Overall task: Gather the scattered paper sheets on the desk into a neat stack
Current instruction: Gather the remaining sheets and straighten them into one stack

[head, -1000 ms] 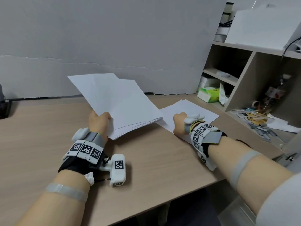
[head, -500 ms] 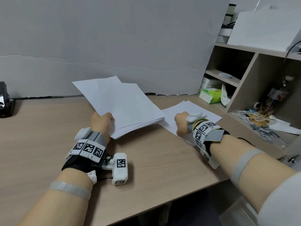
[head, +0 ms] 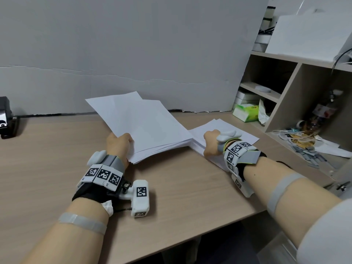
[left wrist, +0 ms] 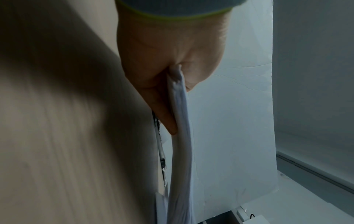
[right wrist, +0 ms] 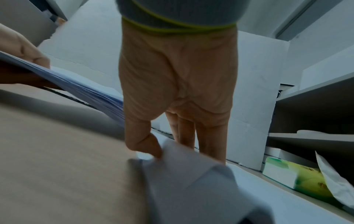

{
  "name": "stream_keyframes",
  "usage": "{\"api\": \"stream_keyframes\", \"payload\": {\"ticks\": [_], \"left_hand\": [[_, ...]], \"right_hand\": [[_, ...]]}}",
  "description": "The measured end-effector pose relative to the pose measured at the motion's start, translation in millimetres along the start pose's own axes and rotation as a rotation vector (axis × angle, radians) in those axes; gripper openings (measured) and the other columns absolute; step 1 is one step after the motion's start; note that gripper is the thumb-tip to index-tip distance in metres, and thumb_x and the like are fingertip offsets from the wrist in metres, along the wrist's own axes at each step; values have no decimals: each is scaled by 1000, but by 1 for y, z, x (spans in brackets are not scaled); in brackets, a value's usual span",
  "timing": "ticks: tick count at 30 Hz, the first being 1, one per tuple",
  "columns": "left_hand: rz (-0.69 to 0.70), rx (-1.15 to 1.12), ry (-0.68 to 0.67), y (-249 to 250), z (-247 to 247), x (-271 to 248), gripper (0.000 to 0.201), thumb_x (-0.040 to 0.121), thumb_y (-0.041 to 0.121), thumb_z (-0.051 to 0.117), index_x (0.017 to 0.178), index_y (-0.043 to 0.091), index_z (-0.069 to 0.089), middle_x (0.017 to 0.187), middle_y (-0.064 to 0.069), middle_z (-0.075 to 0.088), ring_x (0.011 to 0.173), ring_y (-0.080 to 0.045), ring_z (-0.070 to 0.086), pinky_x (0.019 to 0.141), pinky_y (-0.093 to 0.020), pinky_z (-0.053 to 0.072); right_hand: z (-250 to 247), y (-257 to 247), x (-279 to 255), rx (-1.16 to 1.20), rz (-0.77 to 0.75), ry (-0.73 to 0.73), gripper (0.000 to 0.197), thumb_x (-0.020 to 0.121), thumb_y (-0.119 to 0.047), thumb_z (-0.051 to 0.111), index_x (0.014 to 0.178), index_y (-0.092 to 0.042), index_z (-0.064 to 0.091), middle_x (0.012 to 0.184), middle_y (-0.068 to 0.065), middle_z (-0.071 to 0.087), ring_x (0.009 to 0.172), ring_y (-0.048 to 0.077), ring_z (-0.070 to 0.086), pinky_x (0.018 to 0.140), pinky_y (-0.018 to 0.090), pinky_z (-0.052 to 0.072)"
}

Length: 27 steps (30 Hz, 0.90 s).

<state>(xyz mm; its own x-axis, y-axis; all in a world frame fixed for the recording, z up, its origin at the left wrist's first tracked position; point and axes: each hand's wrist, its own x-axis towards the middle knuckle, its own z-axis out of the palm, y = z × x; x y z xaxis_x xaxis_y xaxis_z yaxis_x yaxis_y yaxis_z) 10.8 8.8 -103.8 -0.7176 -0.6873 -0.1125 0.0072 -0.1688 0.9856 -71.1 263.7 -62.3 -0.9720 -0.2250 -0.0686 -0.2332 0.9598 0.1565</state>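
Note:
My left hand [head: 119, 141] grips a thick stack of white sheets [head: 144, 126] at its near left corner, thumb on top. The stack is held tilted above the wooden desk [head: 181, 187], its sheets fanned unevenly. In the left wrist view the stack [left wrist: 181, 136] runs edge-on out of my left hand [left wrist: 168, 60]. To the right, a few loose sheets [head: 224, 126] lie on the desk. My right hand [head: 210, 141] is curled on their near left edge. In the right wrist view the thumb and fingers [right wrist: 178, 136] pinch a lifted sheet edge [right wrist: 191, 174].
A shelf unit [head: 285, 92] stands at the right with a green tissue box [head: 245, 111] and clutter [head: 301, 138] at its foot. A black device [head: 5, 117] sits at the desk's far left. A grey panel [head: 152, 54] backs the desk.
Both hands hold about the same places as before. Only the head view has shifted a little.

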Motion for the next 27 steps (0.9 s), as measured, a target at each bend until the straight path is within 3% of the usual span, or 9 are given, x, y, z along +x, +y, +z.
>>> {"api": "stream_keyframes", "payload": {"ticks": [4,6,10,12,14,18,20,22,27], "left_hand": [[-6,8,-14,0,-1,0,27,82,1,52,107,4,62,87,-8,62,76,-27,54,61,-27,44],[-6,7,-21,0,-1,1,26,82,0,51,105,4,62,87,-9,62,77,-27,55,63,-28,44],[-21,-4,-48,-1,0,1,27,81,-1,53,106,4,62,86,-8,63,81,-29,58,74,-36,49],[-38,-7,-77,-1,1,0,24,82,-1,53,103,5,62,87,-9,64,81,-30,59,76,-39,51],[-57,-7,-111,-3,2,-1,17,81,-1,53,93,8,61,86,-10,65,83,-32,61,80,-45,54],[-99,5,-218,0,4,-9,16,82,-4,53,86,10,59,89,-15,66,78,-34,63,77,-43,54],[-125,12,-270,1,5,-13,14,84,-6,51,84,7,56,82,-16,62,68,-31,60,66,-37,52],[-149,7,-312,1,6,-15,12,85,-7,50,84,4,55,81,-18,60,66,-31,60,64,-38,52],[-220,-25,-331,1,4,-16,10,83,-7,52,91,-1,56,72,-17,57,58,-30,58,56,-34,50]], "right_hand": [[-4,1,-1,90,75,1,27,84,-7,53,64,-14,37,65,5,44,56,20,38,52,23,29],[-7,5,-1,78,98,30,11,89,-5,50,79,-8,55,87,11,64,65,23,46,51,24,27],[-11,16,2,201,149,42,31,94,1,43,116,-2,65,113,11,67,82,23,47,60,24,33],[-21,21,2,316,163,126,28,94,0,41,107,-6,66,112,16,66,87,29,53,69,26,35],[-34,18,-4,413,140,263,30,94,-1,39,75,-20,55,94,17,58,90,36,53,69,30,33],[-61,-6,-16,529,-90,442,35,91,-3,39,65,-23,50,77,17,52,79,36,44,64,30,27],[-68,-22,-17,578,-254,490,38,93,-5,42,90,-27,73,93,17,68,92,36,57,71,28,37],[-69,-38,-19,573,-385,490,37,95,-6,45,116,-21,72,113,8,72,108,30,62,86,26,42],[-44,-73,-25,484,-571,331,39,95,-7,46,118,-25,72,110,5,73,101,28,62,90,27,47]]}}
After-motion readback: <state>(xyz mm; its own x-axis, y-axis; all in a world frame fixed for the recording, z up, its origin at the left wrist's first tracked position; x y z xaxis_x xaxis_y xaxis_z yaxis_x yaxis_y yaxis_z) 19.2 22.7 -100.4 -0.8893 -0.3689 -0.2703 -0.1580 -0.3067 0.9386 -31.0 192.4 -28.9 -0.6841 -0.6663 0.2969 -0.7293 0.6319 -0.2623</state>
